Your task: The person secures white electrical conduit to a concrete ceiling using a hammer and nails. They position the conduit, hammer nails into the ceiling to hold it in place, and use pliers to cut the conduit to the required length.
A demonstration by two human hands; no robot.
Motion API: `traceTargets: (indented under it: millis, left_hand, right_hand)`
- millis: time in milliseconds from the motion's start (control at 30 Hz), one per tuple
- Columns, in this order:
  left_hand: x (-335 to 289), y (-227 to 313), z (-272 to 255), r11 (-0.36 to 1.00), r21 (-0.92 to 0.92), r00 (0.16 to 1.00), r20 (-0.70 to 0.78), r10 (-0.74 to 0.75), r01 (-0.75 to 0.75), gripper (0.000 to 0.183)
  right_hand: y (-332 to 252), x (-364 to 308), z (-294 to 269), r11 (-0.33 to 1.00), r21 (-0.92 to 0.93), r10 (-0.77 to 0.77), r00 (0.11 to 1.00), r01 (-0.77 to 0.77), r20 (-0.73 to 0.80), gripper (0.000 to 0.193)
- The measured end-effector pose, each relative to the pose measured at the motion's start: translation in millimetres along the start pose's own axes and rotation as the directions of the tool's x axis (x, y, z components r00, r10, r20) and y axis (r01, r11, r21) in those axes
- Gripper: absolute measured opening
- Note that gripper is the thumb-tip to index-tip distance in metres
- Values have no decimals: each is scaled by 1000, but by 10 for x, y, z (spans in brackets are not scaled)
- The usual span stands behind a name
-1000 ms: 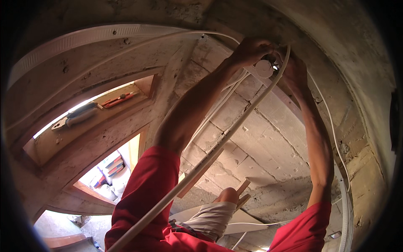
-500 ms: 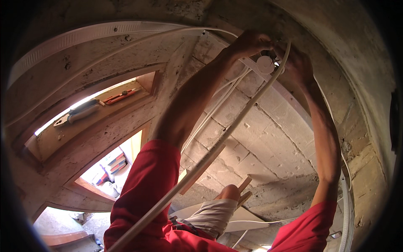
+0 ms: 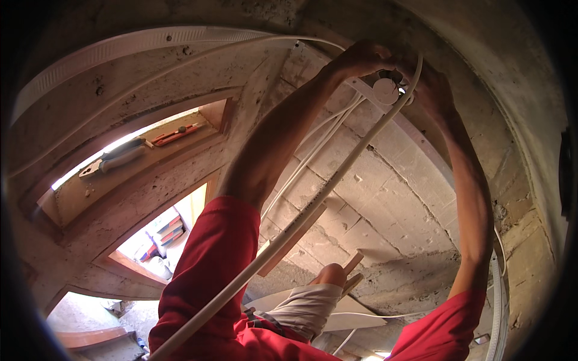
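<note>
Both my arms reach up to a small round white junction box (image 3: 385, 91) high on the wall, and dark gaps show at its upper edge. At the box's upper left, my left hand (image 3: 366, 57) is closed with its fingers bent; what they pinch is too small to tell. My right hand (image 3: 431, 90) is closed at the box's right side, its fingertips partly hidden by a thick white cable (image 3: 322, 194). That cable runs from the lower left, across the view, up past the box. Thinner white cables (image 3: 322, 141) hang down from beside the box.
A white perforated strip (image 3: 138, 51) and a cable run along the upper left wall. On a window ledge lie grey-handled pliers (image 3: 117, 157) and an orange-handled tool (image 3: 174, 136). White trunking (image 3: 415, 137) crosses the block wall. Below, wooden pieces (image 3: 352, 265) stand near my knee.
The view has shifted slightly, so the box and window sit a little more to the right. My hands stay at the box, with only small finger and wrist movement.
</note>
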State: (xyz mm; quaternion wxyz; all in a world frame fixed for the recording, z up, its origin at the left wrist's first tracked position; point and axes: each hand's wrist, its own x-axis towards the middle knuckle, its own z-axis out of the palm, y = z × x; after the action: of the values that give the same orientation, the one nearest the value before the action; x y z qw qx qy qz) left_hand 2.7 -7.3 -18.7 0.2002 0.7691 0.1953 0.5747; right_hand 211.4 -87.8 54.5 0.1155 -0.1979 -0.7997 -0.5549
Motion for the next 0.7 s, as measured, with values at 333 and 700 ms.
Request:
traceTargets:
  millis: [333, 700]
  left_hand:
    - [17, -205, 114, 961, -85, 959, -127, 252, -263, 33]
    - [-172, -66, 143, 953, 12, 931, -214, 297, -302, 27]
  right_hand:
    - [14, 37, 86, 999, 29, 33, 998, -31, -55, 49]
    - [-39, -24, 85, 995, 55, 88, 995, -85, -51, 36]
